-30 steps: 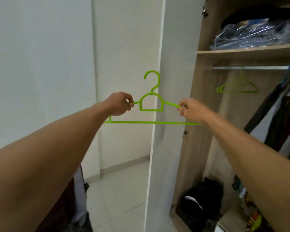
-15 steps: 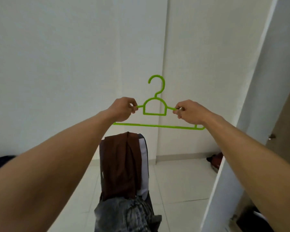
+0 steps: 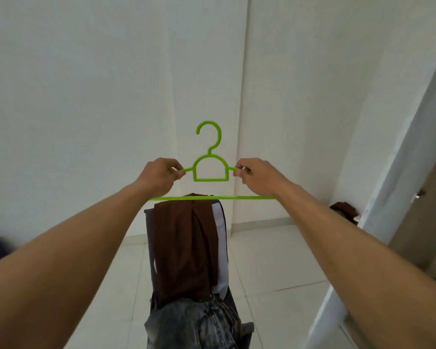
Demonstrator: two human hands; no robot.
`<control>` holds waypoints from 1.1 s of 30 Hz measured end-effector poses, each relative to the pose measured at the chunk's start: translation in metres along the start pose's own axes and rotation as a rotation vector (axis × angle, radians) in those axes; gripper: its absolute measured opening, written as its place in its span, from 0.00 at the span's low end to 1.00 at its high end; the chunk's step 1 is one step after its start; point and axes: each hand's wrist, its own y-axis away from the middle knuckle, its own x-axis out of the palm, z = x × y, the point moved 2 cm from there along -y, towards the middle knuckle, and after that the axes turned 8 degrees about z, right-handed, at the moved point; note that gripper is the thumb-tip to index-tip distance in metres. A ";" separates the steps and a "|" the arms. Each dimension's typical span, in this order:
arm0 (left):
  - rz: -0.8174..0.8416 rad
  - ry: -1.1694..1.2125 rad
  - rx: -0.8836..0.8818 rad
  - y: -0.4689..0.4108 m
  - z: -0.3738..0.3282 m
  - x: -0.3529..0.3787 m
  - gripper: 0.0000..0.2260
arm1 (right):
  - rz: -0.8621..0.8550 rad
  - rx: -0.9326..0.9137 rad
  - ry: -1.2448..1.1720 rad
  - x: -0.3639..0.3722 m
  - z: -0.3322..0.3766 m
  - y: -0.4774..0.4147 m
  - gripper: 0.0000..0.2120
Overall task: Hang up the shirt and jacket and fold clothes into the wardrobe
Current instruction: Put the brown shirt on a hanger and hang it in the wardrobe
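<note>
Holding a green hanger [image 3: 210, 156] upright in mid-air at arm's length, hook on top.
Pinching its shoulders with curled fingers [image 3: 175, 172] of left hand [image 3: 161, 176] and right hand [image 3: 258, 176], one either side of the neck. Farther off, under the bar: brown garment [image 3: 184, 248], white garment [image 3: 220, 248] and denim [image 3: 194, 323], draped in a heap. Open air all round; white wall [image 3: 86, 96] ahead, tiled floor [image 3: 275, 260] beneath, wardrobe door [image 3: 400, 172] edge at right.

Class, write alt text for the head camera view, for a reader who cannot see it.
A person's left hand and right hand pinch the shoulders of an empty bright green hanger, holding it upright before a white wall. Below it, a brown garment hangs over a dark support, with jeans heaped at its foot.
</note>
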 end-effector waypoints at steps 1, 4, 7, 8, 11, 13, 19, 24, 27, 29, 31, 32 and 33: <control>0.001 0.001 -0.016 -0.007 0.006 0.004 0.06 | -0.007 0.002 0.000 0.004 -0.006 -0.010 0.09; 0.006 0.002 -0.057 -0.032 0.026 0.019 0.07 | -0.029 0.005 0.009 0.011 -0.025 -0.033 0.07; -0.032 -0.042 -0.092 -0.060 0.050 0.035 0.09 | -0.038 0.015 -0.001 0.016 -0.048 -0.057 0.05; -0.057 -0.056 -0.118 -0.070 0.059 0.042 0.11 | -0.048 0.016 -0.016 0.017 -0.057 -0.067 0.05; -0.125 -0.037 -0.242 -0.102 0.087 0.066 0.22 | -0.058 0.015 -0.036 0.022 -0.085 -0.103 0.06; -0.141 0.014 -0.320 -0.124 0.102 0.085 0.26 | -0.067 0.018 -0.030 0.024 -0.105 -0.126 0.07; -0.003 0.038 -0.484 -0.176 0.146 0.151 0.21 | -0.082 0.023 0.016 0.042 -0.150 -0.193 0.07; 0.084 -0.083 -0.451 -0.216 0.162 0.194 0.19 | -0.124 0.004 -0.001 0.059 -0.167 -0.227 0.06; 0.118 -0.207 -0.399 -0.239 0.168 0.210 0.20 | -0.139 -0.003 -0.019 0.068 -0.175 -0.240 0.06; 0.089 -0.256 -0.410 -0.257 0.174 0.219 0.22 | -0.153 -0.006 -0.021 0.070 -0.181 -0.250 0.05; 0.093 -0.314 -0.454 -0.271 0.175 0.229 0.25 | -0.161 0.006 -0.014 0.072 -0.184 -0.258 0.06; 0.107 -0.354 -0.475 -0.277 0.175 0.234 0.27 | -0.167 0.013 -0.013 0.072 -0.186 -0.262 0.06; 0.119 -0.394 -0.501 -0.281 0.175 0.240 0.28 | -0.176 0.017 -0.012 0.072 -0.188 -0.265 0.06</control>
